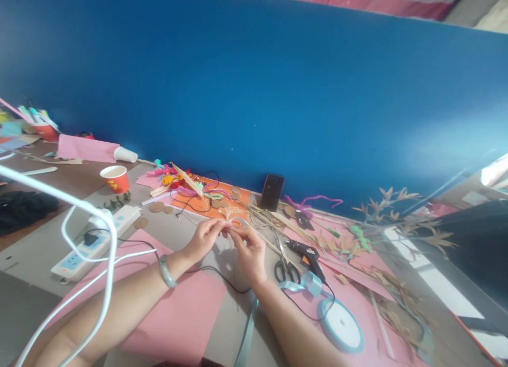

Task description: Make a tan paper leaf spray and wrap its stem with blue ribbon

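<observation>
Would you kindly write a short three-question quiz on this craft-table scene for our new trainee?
1. Multiple choice: how does the red paper cup with yellow print stand?
A) On its side
B) Upright
C) Upside down

2. True or false: the fingertips of the bare left hand and the bare right hand are close together.

3. Short answer: which black tool with a trailing cable lies just to the right of the black-handled metal scissors, as the head camera sees it?

Key:
1. B
2. True
3. The glue gun
</observation>
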`<state>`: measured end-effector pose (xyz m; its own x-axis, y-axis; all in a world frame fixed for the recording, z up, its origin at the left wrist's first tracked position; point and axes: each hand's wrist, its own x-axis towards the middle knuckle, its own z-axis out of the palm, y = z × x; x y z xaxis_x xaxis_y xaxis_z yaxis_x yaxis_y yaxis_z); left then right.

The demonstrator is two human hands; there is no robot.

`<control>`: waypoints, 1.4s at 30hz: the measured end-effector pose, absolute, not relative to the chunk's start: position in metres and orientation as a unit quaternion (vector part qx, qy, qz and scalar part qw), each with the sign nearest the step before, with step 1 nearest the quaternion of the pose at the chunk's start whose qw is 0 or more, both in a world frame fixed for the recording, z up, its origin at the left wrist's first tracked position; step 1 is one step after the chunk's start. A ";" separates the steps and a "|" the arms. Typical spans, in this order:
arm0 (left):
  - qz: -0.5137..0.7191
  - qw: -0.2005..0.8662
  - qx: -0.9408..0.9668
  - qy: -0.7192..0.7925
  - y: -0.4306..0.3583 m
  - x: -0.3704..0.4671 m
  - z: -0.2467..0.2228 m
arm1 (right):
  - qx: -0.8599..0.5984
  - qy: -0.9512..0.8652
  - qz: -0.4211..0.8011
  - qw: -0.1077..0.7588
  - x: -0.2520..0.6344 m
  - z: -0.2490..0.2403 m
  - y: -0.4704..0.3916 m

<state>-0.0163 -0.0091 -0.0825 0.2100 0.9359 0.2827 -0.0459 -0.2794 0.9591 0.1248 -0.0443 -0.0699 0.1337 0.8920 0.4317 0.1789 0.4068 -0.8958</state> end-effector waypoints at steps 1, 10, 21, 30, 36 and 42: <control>0.512 0.479 0.613 0.364 -0.009 -0.016 -0.083 | -0.457 -0.592 0.272 0.606 0.126 -0.070 -0.043; 0.453 0.517 0.657 0.310 -0.017 -0.016 -0.072 | -0.470 -0.599 0.248 0.599 0.131 -0.068 -0.041; 0.464 0.489 0.653 0.345 -0.015 -0.018 -0.074 | -0.433 -0.520 0.436 0.593 0.126 -0.058 -0.046; 0.449 0.484 0.653 0.370 -0.001 -0.026 -0.079 | -0.461 -0.508 0.445 0.576 0.133 -0.065 -0.038; 0.446 0.489 0.641 0.389 0.007 -0.031 -0.084 | -0.451 -0.567 0.459 0.514 0.139 -0.055 -0.036; 0.448 0.504 0.624 0.394 0.012 -0.033 -0.088 | -0.445 -0.592 0.451 0.498 0.140 -0.056 -0.035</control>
<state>-0.0330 0.0116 -0.0881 0.2873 0.9440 0.1621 0.0393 -0.1807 0.9828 0.1401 -0.0350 -0.0564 -0.1071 0.9763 0.1878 0.0779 0.1966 -0.9774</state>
